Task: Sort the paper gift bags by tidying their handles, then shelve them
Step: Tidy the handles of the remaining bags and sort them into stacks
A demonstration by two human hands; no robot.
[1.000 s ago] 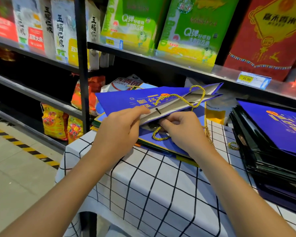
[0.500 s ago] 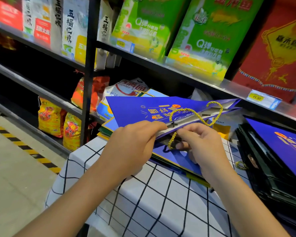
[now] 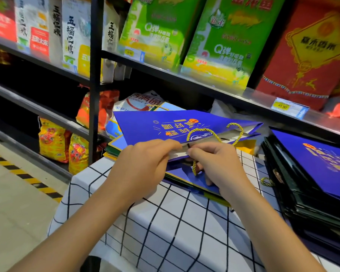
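- Price tag point(image 3: 282, 107) on the shelf edge reads 45.90
- Left hand point(image 3: 143, 169) pinches the blue gift bag point(image 3: 165, 124) mouth, held above a stack on the checked cloth point(image 3: 165, 222)
- Right hand point(image 3: 220, 165) pinches its gold cord handle point(image 3: 194, 169); fingertips partly hidden

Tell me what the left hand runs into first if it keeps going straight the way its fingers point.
Most likely the right hand: the left hand pinches the blue gift bag at its open edge, its fingertips pointing right and nearly touching the right hand's. Depth is unclear.
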